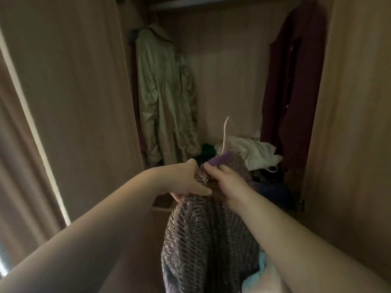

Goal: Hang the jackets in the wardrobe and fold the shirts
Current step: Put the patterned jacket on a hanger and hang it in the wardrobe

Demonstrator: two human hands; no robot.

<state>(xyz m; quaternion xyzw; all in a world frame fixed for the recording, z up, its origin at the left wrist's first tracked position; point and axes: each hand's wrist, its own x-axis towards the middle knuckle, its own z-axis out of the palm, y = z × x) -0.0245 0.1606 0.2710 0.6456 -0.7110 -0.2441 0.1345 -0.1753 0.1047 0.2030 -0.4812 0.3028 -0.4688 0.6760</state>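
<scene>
Fingers (pixel 208 173) of both hands are clamped on the knit jacket (pixel 209 240) hanging below w/ hanger hook (pixel 226 132) just beyond; loosen your pinch & it'll slip off, imo.

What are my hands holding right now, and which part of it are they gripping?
Both hands, left hand and right hand, grip a purple-grey open-knit garment at its bunched top edge, by the purple hanger; the rest hangs below.
</scene>
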